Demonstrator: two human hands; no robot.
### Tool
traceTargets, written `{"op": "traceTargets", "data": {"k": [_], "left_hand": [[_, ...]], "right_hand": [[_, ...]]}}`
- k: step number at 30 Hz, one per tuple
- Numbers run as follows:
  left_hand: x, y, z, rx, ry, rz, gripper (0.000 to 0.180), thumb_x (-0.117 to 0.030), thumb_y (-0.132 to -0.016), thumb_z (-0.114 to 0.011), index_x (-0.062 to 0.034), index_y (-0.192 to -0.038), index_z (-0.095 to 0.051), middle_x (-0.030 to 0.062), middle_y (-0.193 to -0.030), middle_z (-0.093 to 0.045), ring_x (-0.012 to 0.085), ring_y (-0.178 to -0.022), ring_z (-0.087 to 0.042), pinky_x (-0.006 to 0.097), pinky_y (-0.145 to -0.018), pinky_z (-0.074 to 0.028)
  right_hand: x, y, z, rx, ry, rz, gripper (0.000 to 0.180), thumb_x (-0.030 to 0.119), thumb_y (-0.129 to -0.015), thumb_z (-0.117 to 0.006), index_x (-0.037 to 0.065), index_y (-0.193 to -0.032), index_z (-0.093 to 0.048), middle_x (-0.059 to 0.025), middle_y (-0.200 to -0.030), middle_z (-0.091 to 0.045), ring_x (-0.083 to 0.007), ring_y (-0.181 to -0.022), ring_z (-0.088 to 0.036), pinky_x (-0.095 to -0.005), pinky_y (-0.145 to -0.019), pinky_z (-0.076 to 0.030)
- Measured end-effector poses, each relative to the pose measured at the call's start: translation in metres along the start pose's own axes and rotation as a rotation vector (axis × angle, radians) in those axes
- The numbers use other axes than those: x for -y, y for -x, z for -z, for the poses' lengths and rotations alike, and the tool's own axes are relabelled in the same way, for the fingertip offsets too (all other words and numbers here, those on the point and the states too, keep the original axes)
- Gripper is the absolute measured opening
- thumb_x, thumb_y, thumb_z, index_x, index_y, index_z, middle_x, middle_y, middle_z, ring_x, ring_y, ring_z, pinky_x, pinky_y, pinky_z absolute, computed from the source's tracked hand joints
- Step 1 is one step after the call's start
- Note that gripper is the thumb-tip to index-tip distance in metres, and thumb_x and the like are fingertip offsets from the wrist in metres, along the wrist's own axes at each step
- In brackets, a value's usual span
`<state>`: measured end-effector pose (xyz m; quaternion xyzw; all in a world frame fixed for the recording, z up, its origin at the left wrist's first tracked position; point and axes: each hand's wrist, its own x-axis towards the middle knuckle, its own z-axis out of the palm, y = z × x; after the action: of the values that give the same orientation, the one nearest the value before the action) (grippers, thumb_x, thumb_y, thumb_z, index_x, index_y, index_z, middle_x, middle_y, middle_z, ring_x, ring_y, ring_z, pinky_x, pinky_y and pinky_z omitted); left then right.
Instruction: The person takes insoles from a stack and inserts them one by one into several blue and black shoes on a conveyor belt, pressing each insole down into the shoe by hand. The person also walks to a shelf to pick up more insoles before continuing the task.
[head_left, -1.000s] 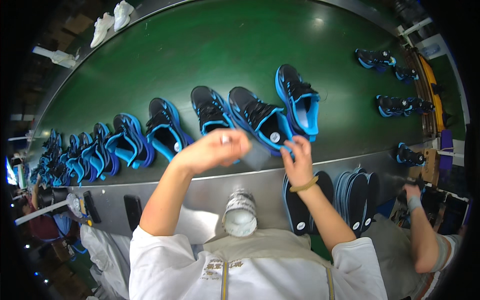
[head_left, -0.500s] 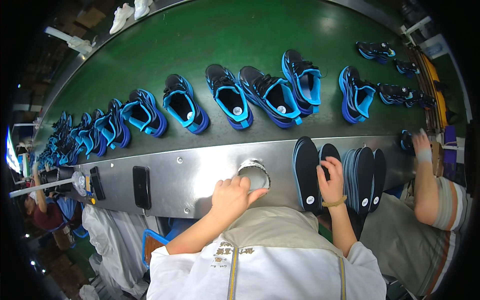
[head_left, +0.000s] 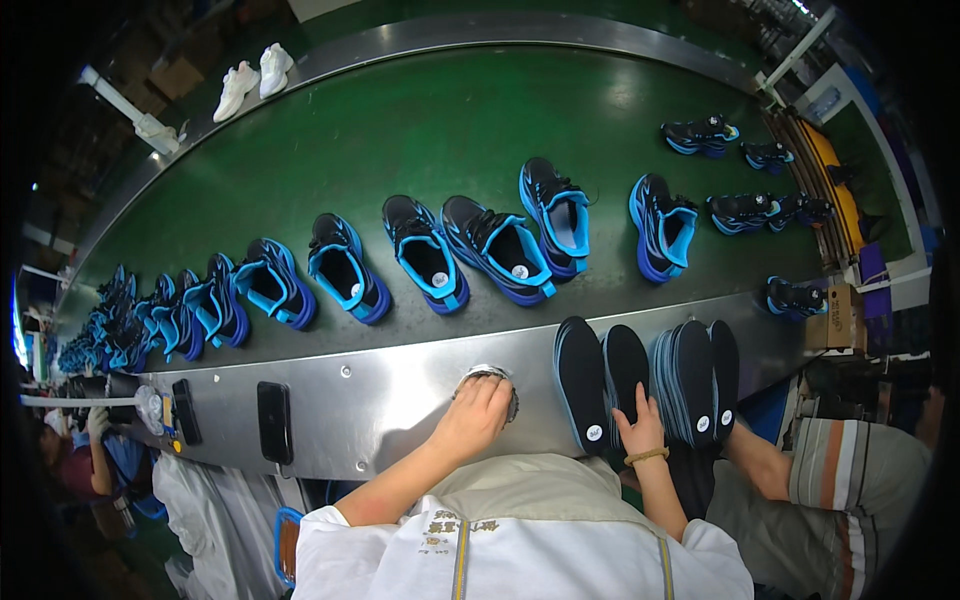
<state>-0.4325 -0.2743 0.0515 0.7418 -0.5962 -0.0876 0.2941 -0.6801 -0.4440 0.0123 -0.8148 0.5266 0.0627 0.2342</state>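
Note:
My left hand bends down over a small round container sunk at the steel ledge. Its fingers are together, and their tips are hidden in or behind the container's rim. My right hand, thumb and forefinger spread apart, touches the lower end of a black insole. A stack of black insoles with light blue edges lies to its left. Right of the hand lie a thicker insole stack and another insole pile. Round white stickers mark the heels of these piles.
Beyond the steel ledge, a row of black and blue sneakers stands on the green belt. A black phone lies at left. White shoes stand at the far edge. At right, a co-worker's arm is beside the insoles.
My left hand's fingers have moved to the round container's mouth. My right hand has slid lower on the insole. The co-worker's arm has dropped. The whole view has shifted.

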Motion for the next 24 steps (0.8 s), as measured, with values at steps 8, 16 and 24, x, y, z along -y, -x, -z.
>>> {"op": "traceTargets", "data": {"k": [8,16,24], "left_hand": [[-0.004,-0.012,0.002,0.082,0.228,-0.074,0.026,-0.003,-0.068,-0.058,0.0005,-0.093,-0.052,0.0159,-0.091,-0.052,0.0296,-0.080,-0.054,0.037,-0.073,-0.043],[-0.015,-0.023,-0.001,0.013,0.082,0.009,0.040,-0.003,-0.064,-0.060,-0.0083,-0.103,-0.054,0.0088,-0.093,-0.047,0.0243,-0.091,-0.047,0.036,-0.075,-0.037],[-0.008,-0.032,0.006,-0.043,0.287,-0.026,0.036,0.001,-0.063,-0.053,-0.0078,-0.098,-0.055,0.0086,-0.100,-0.050,0.0271,-0.098,-0.045,0.040,-0.084,-0.033]], "right_hand": [[-0.015,0.002,0.003,-0.034,-0.146,0.066,0.057,0.029,-0.083,-0.050,0.001,-0.129,-0.032,-0.0339,-0.123,-0.034,-0.0459,-0.108,-0.040,-0.0421,-0.090,-0.036],[-0.015,0.000,0.041,-0.173,-0.202,0.145,0.034,0.020,-0.084,-0.052,-0.003,-0.109,-0.053,-0.0304,-0.113,-0.046,-0.0415,-0.100,-0.048,-0.0390,-0.085,-0.041],[0.000,-0.045,0.087,-0.333,-0.283,0.279,0.018,0.012,-0.081,-0.056,-0.002,-0.092,-0.059,-0.0214,-0.098,-0.056,-0.0327,-0.086,-0.057,-0.0346,-0.075,-0.045]]}}
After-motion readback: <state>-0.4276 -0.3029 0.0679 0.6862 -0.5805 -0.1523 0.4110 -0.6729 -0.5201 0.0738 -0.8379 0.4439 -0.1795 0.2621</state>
